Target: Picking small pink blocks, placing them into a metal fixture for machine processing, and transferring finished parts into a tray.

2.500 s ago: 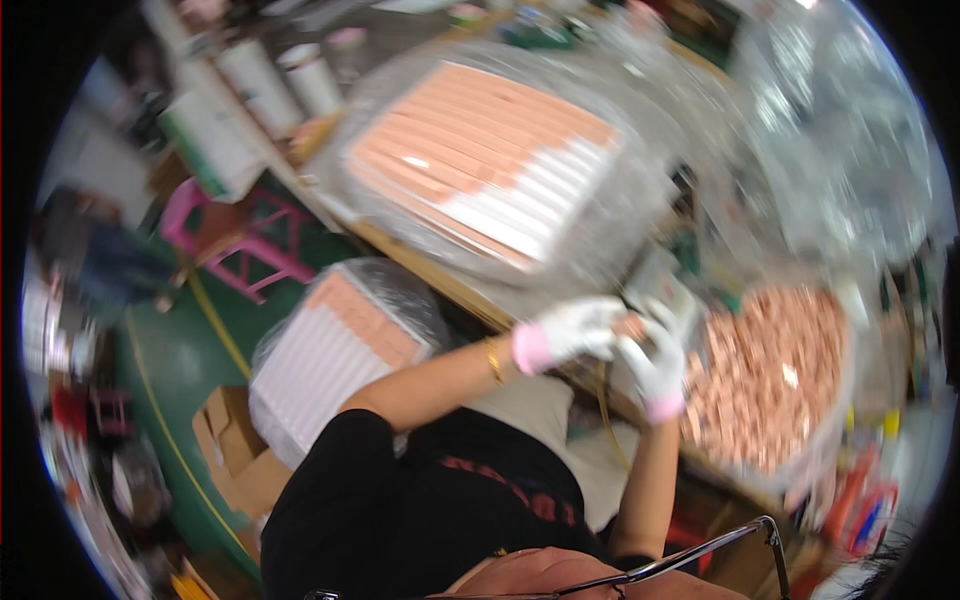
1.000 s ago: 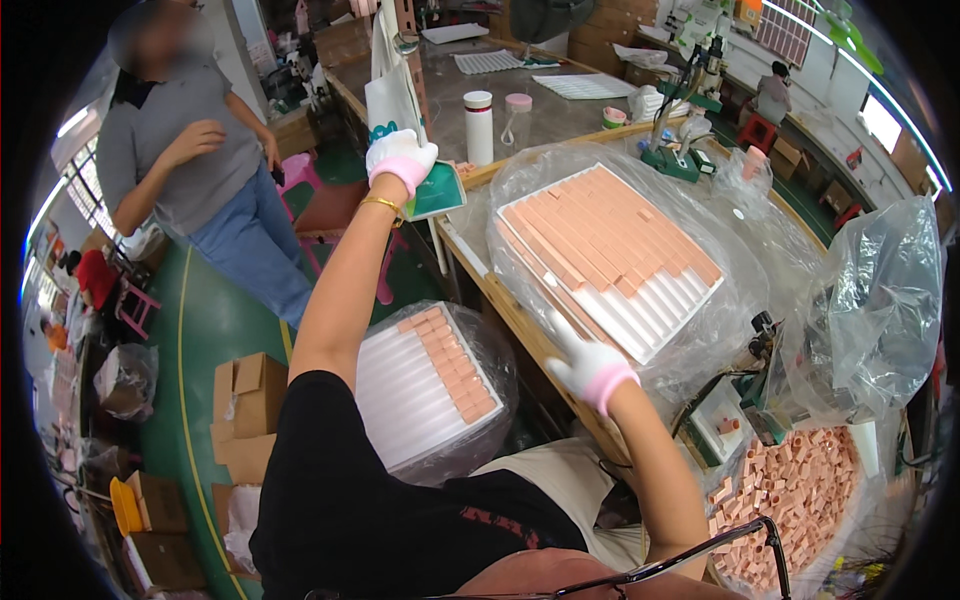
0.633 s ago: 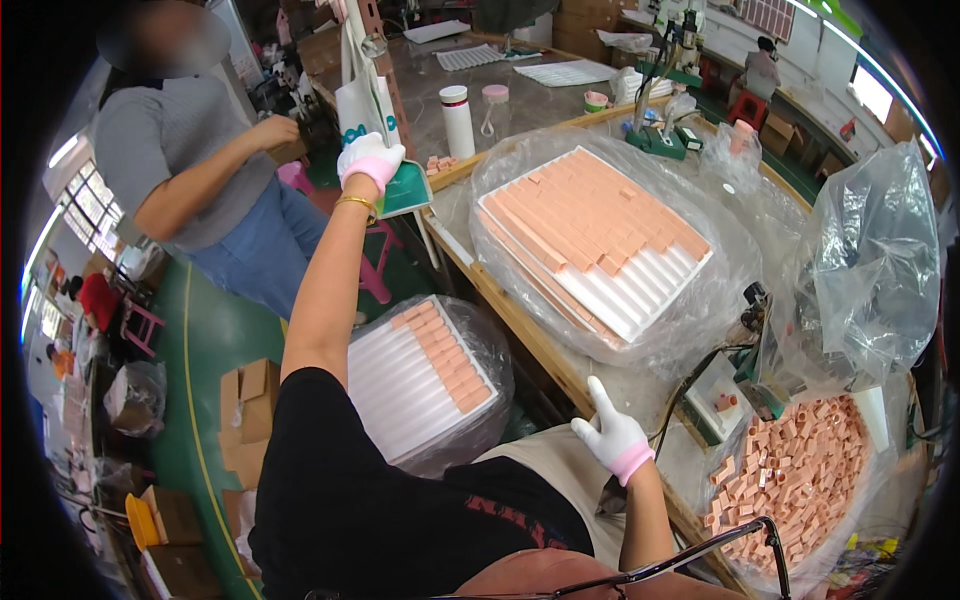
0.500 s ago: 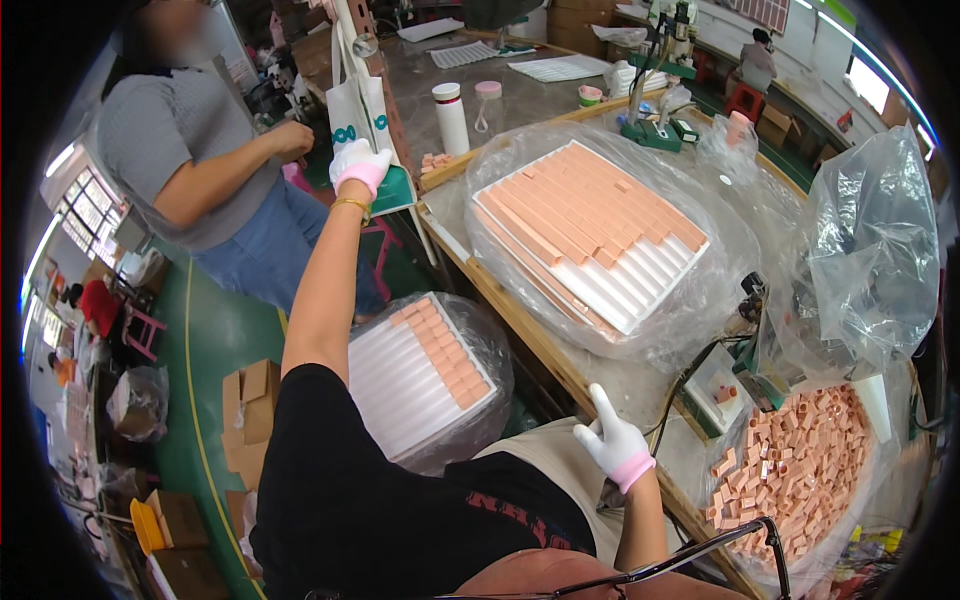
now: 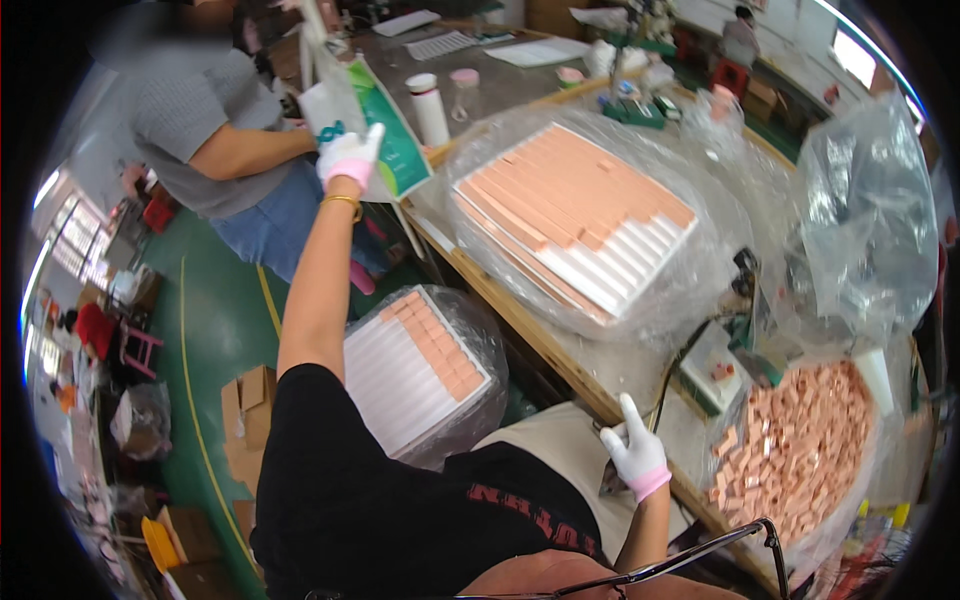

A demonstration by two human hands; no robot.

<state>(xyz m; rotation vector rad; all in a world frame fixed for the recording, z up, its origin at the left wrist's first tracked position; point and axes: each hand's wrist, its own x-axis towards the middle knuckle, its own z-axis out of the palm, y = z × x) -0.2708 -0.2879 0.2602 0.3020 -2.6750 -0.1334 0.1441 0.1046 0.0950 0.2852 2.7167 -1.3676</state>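
Observation:
My left hand [image 5: 350, 158], in a white glove with a pink cuff, reaches far forward at the end of an outstretched arm. Its fingers are closed at the lower part of a white bag [image 5: 326, 105] with teal print, and the thumb points up. A bright green panel [image 5: 385, 130] shows beside the bag, behind the hand. My right hand [image 5: 637, 448], gloved the same way, is by the near edge of the workbench [image 5: 525, 318]. Its index finger and thumb are spread, and it holds nothing.
On the bench, a tray [image 5: 622, 290] of peach pieces rests in clear plastic, near a heap of loose peach pieces [image 5: 795, 440]. A second tray [image 5: 385, 375] sits lower, beside the bench. A white bottle [image 5: 428, 112] stands farther back. Another person [image 5: 215, 130] is at the left.
The white bag has tilted and its green panel has come into fuller view. My left hand has moved slightly left in the picture. My right hand has shifted slightly right, fingers still spread.

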